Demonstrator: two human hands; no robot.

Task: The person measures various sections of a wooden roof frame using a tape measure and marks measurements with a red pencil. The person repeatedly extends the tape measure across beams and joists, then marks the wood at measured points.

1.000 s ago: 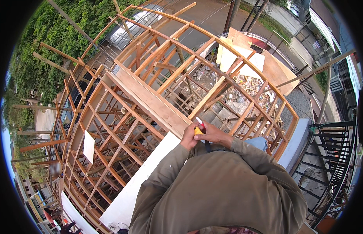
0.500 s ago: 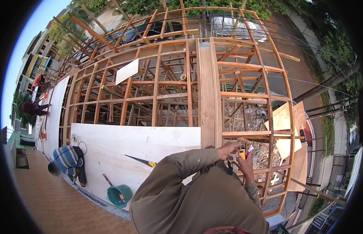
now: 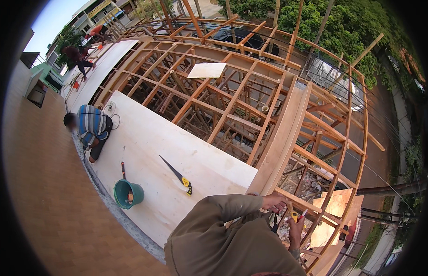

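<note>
Over the timber frame at lower right, my right hand [image 3: 295, 228] is closed round a small yellow tape measure [image 3: 294, 215]. A slim red-and-white marker [image 3: 304, 212] sticks up from the same hand. Just to its left, my left hand [image 3: 273, 201] has its fingers bent together near a wooden beam [image 3: 292, 198]; what they pinch, if anything, is too small to make out. A handsaw [image 3: 182, 180] with a yellow-and-black handle lies on the pale plywood sheet [image 3: 209, 170], left of my arm.
A green bucket [image 3: 136, 195] and a hammer-like tool [image 3: 123, 170] are on the plywood. A person in a striped shirt [image 3: 92, 126] crouches at its left edge; others work at far left. Open gaps lie between the joists [image 3: 218, 124]. Loose boards [image 3: 331, 207] lie at lower right.
My view has turned, so the frame and plywood now run slantwise. Both hands appear lower in the picture, the right one still holding the tape measure and marker.
</note>
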